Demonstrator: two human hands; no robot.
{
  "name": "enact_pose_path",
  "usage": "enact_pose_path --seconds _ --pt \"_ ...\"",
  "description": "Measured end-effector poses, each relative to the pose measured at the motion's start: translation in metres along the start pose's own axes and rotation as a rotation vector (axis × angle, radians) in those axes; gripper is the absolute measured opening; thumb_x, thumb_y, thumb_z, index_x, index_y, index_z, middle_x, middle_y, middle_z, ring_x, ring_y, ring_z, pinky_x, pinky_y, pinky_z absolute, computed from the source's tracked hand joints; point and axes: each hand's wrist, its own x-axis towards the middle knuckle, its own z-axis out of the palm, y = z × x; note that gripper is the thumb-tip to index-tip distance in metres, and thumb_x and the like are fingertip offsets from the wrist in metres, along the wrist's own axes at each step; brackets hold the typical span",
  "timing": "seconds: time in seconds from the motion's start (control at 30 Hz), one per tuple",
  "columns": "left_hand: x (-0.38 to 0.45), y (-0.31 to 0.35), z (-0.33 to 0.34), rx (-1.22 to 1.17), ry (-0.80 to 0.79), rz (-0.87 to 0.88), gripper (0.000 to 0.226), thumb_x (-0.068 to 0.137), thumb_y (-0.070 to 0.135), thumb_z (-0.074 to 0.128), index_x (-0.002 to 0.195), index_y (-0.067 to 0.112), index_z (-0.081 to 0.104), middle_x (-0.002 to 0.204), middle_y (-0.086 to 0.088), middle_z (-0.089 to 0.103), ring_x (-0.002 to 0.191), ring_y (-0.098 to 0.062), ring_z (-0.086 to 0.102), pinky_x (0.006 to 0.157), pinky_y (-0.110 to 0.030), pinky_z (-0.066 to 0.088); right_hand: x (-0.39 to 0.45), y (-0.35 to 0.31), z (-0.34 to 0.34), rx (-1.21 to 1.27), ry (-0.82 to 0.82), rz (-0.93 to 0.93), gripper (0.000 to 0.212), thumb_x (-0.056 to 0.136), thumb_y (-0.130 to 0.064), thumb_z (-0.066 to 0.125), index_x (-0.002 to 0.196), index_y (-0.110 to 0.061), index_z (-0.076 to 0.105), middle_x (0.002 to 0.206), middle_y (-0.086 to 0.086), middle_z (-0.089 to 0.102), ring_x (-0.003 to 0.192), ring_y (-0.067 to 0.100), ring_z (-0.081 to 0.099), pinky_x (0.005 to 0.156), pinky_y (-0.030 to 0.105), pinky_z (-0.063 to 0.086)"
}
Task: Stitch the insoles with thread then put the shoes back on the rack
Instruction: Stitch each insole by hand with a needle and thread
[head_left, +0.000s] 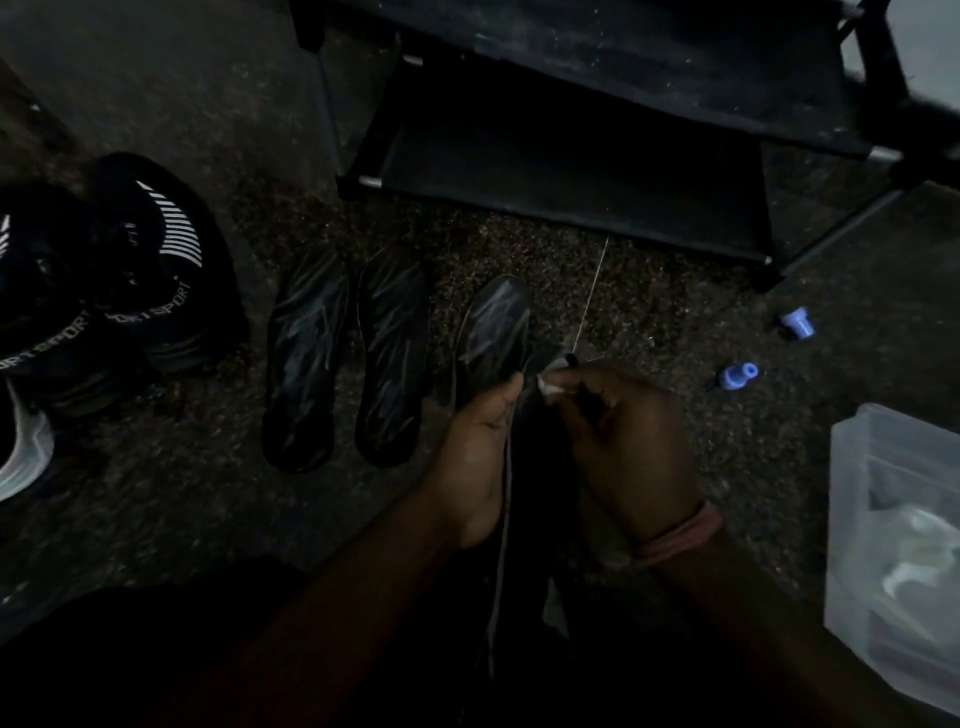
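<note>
Dim room; dark speckled floor (519, 249), poorly lit throughout.

Far side: black shoe rack (571, 171), its visible shelves holding no shoes.

Far left: pair of black shoes (119, 280) lettered SPORT, standing on the floor. A white-soled shoe (23, 457) shows at the left edge.

Centre left: two dark insoles (348, 358), lying flat side by side, apart from both hands.

Centre: third insole (496, 332), held off the floor, toe pointing far. The left hand (480, 457) grips it along its left edge, thumb curled onto the top.

Right hand (631, 441): fingers curled and pinched tight around a dark-handled tool, likely an awl or needle, its tip at the insole's right edge beside a small pale patch. Thread (589, 296) runs taut from there toward the rack.

Right: two blue spools (769, 348), well apart, on the floor. Near right: clear plastic container (893, 545), contents indistinct.

Step in hand, by my reckoning: stitching the insole's edge, with the shoes not yet on the rack. The next move probably calls for drawing the thread through snugly while the left hand keeps the insole steady.
</note>
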Motion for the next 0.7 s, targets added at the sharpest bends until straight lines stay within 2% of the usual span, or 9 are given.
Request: enact_pose_path --seconds 0.07,0.13,0.2,0.33,0.43,0.5,0.53,0.63,0.7 --pt "0.0 0.002 -0.002 0.009 0.019 0.008 0.052 0.091 0.038 0.048 0.123 0.003 0.067 0.12 -0.019 0.069 0.103 -0.03 0.07 0.093 -0.038 0.052 -0.002 -0.009 0.001 0.034 -0.103 0.016 0.023 0.084 -0.002 0.073 0.096 -0.02 0.079 0.097 -0.008 0.075 0.091 0.003 0.069 0.083 0.019 0.053" --pt "0.003 0.006 -0.007 -0.01 0.043 0.043 0.051 0.097 0.036 0.044 0.115 -0.003 0.072 0.118 -0.023 0.07 0.104 -0.032 0.071 0.088 -0.036 0.057 -0.008 -0.024 0.007 0.12 -0.272 0.014 0.027 0.082 0.003 0.072 0.093 -0.02 0.08 0.095 -0.011 0.076 0.089 -0.003 0.069 0.084 0.008 0.047" --pt "0.007 0.004 -0.013 -0.02 0.053 0.051 0.052 0.1 0.034 0.041 0.099 -0.001 0.079 0.105 -0.021 0.075 0.095 -0.03 0.075 0.08 -0.035 0.06 -0.007 -0.025 0.008 0.175 -0.284 0.056 0.029 0.081 0.008 0.07 0.092 -0.017 0.08 0.092 -0.009 0.077 0.087 -0.004 0.069 0.084 -0.001 0.041" --pt "0.009 -0.006 -0.007 -0.002 0.02 0.018 0.037 0.086 0.033 0.052 0.084 0.013 0.083 0.091 -0.01 0.078 0.08 -0.021 0.076 0.073 -0.029 0.061 0.001 -0.004 -0.001 -0.013 0.0 0.056 0.018 0.085 -0.004 0.074 0.096 -0.017 0.08 0.097 -0.006 0.077 0.089 0.001 0.069 0.084 0.015 0.052" --pt "0.009 -0.005 -0.009 0.0 0.043 0.014 0.039 0.091 0.032 0.05 0.087 0.01 0.082 0.091 -0.013 0.077 0.083 -0.024 0.074 0.074 -0.029 0.06 0.0 -0.008 -0.001 0.084 -0.167 0.127 0.017 0.084 -0.006 0.075 0.092 -0.02 0.081 0.092 -0.016 0.075 0.083 -0.011 0.066 0.077 0.01 0.05" --pt "0.01 -0.001 -0.012 0.021 0.059 0.046 0.047 0.095 0.033 0.045 0.085 0.007 0.082 0.089 -0.016 0.077 0.079 -0.025 0.074 0.072 -0.029 0.061 0.0 -0.01 0.001 0.194 -0.332 0.197 0.016 0.083 -0.011 0.079 0.088 -0.025 0.081 0.088 -0.019 0.076 0.081 -0.01 0.068 0.078 0.015 0.053" --pt "0.01 -0.001 -0.012 0.026 0.052 0.052 0.047 0.095 0.033 0.044 0.084 0.006 0.082 0.09 -0.016 0.077 0.079 -0.025 0.075 0.071 -0.029 0.061 0.0 -0.009 0.002 0.187 -0.342 0.197 0.016 0.083 -0.011 0.079 0.088 -0.027 0.081 0.087 -0.019 0.076 0.081 -0.009 0.068 0.079 0.015 0.054" --pt "0.009 -0.006 -0.008 0.041 0.029 0.039 0.042 0.092 0.031 0.047 0.084 0.01 0.082 0.091 -0.013 0.077 0.081 -0.023 0.075 0.074 -0.029 0.06 -0.001 -0.004 0.002 0.071 -0.139 0.135 0.022 0.084 -0.004 0.075 0.092 -0.023 0.081 0.093 -0.015 0.076 0.088 -0.006 0.068 0.08 0.005 0.048" --pt "0.007 -0.009 -0.005 0.033 0.007 -0.004 0.04 0.087 0.034 0.049 0.091 0.013 0.082 0.098 -0.012 0.077 0.086 -0.024 0.075 0.078 -0.034 0.059 0.001 -0.002 0.001 0.025 -0.008 0.093 0.02 0.085 -0.004 0.074 0.097 -0.019 0.08 0.099 -0.01 0.076 0.093 -0.003 0.068 0.084 0.006 0.048"
